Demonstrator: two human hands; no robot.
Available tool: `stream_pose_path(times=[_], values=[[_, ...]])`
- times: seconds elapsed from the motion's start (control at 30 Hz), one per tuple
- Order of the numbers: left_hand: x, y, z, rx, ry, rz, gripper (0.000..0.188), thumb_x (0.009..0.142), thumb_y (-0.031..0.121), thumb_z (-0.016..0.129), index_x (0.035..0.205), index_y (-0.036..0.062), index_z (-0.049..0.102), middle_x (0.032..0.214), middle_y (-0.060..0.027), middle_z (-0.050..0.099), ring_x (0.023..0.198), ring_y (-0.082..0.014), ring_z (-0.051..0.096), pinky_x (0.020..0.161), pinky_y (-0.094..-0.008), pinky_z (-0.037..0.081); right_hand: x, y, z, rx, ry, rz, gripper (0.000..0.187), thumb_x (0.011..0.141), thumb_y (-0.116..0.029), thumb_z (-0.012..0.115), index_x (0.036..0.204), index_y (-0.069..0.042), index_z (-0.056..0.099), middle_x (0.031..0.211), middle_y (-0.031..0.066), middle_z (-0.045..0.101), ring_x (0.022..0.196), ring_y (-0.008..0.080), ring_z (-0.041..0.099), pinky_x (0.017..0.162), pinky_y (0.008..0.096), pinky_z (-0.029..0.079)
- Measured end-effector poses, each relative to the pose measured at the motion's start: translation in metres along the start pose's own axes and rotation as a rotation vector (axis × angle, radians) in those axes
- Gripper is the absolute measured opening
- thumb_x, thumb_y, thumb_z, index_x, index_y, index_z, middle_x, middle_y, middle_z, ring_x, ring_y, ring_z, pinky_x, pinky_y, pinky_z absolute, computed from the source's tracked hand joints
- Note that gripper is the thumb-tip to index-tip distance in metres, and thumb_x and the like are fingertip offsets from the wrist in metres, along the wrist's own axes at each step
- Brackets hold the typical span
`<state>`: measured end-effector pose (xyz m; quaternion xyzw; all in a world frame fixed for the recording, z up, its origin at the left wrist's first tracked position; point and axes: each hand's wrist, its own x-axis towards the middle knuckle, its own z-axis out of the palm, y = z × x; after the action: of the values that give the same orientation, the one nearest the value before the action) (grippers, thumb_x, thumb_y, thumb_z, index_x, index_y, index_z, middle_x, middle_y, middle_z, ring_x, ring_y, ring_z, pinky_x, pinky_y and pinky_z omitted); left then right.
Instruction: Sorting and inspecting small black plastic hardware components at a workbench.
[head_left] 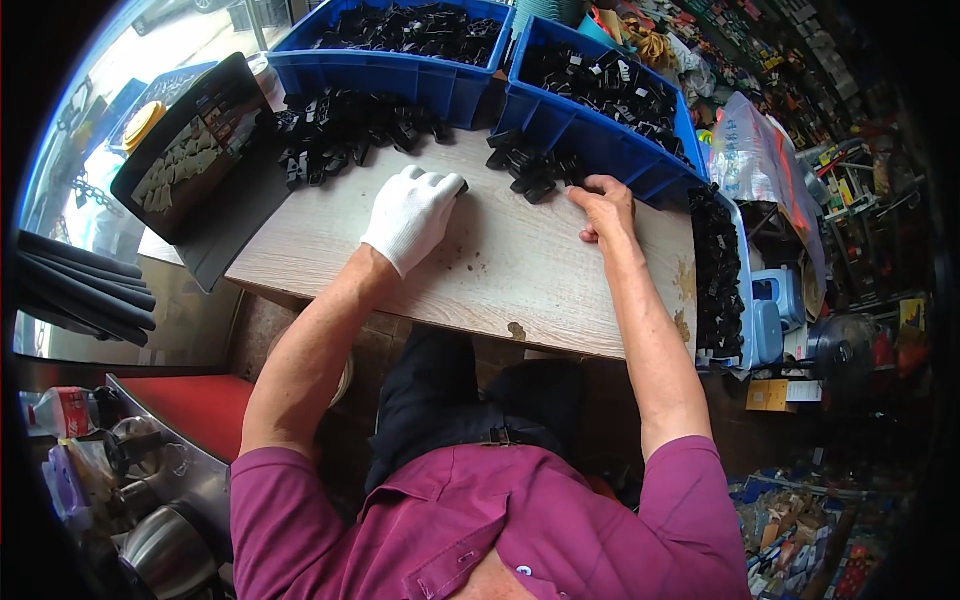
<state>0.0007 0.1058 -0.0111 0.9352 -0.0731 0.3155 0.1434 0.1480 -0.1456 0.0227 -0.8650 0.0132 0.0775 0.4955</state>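
My left hand (pixel 410 215), in a white knit glove, is closed over the middle of the table. A small black piece (pixel 462 187), apparently a black clip, sticks out past its fingertips; the rest is hidden. My bare right hand (pixel 606 210) has its fingers curled and pinched together at the right edge of a small pile of black clips (pixel 525 168). Whatever lies between those fingertips is too small to make out. A larger heap of black clips (pixel 340 130) spreads over the far left of the pale wooden table (pixel 470 290).
Two blue bins (pixel 450 85) full of black clips with shiny metal parts line the far edge. A light-blue tray (pixel 745 290) of black pieces stands at the right. On the left a tablet (pixel 195 150) leans in a dark cover. Crowded shelves fill the right background.
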Motion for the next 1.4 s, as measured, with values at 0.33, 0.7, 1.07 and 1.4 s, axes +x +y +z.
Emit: stream_pose_path(times=[0.33,0.7,1.07,1.4], values=[[-0.002,-0.003,0.001,-0.070,0.021,-0.039,0.015,0.093,0.007,0.062,0.105,0.0062,0.071,0.095,-0.0136,0.074,0.090,-0.0354,0.067,0.080,-0.0442,0.055,-0.014,0.021,-0.025,0.077,-0.036,0.041,0.044,0.085,-0.020,0.081,0.119,0.005,0.067,0.077,0.0079,0.064,0.045,0.0108,0.050,0.042,0.0300,0.052],[-0.006,0.003,-0.002,-0.313,0.068,-0.117,0.023,0.091,0.009,0.066,0.112,0.0066,0.073,0.104,-0.0139,0.075,0.097,-0.0360,0.068,0.087,-0.0425,0.055,-0.062,0.037,-0.050,0.164,-0.224,0.024,0.042,0.085,-0.021,0.082,0.114,0.004,0.065,0.064,0.0009,0.059,0.040,0.0060,0.047,0.041,0.0269,0.052],[0.022,0.071,0.033,-0.421,-0.056,0.121,0.026,0.087,0.006,0.065,0.112,0.0077,0.072,0.104,-0.0124,0.074,0.099,-0.0349,0.068,0.086,-0.0428,0.056,-0.080,0.028,-0.023,0.025,-0.346,-0.024,0.033,0.082,-0.011,0.077,0.112,-0.001,0.068,0.057,-0.0023,0.052,0.038,0.0087,0.044,0.035,0.0276,0.039],[0.035,0.079,0.050,-0.378,-0.168,0.339,0.032,0.084,0.011,0.066,0.114,0.0119,0.075,0.104,-0.0108,0.074,0.095,-0.0331,0.070,0.085,-0.0418,0.057,-0.084,0.024,-0.024,0.022,-0.328,-0.044,0.029,0.085,-0.011,0.075,0.112,-0.003,0.072,0.054,-0.0035,0.051,0.038,0.0075,0.045,0.034,0.0265,0.038]])
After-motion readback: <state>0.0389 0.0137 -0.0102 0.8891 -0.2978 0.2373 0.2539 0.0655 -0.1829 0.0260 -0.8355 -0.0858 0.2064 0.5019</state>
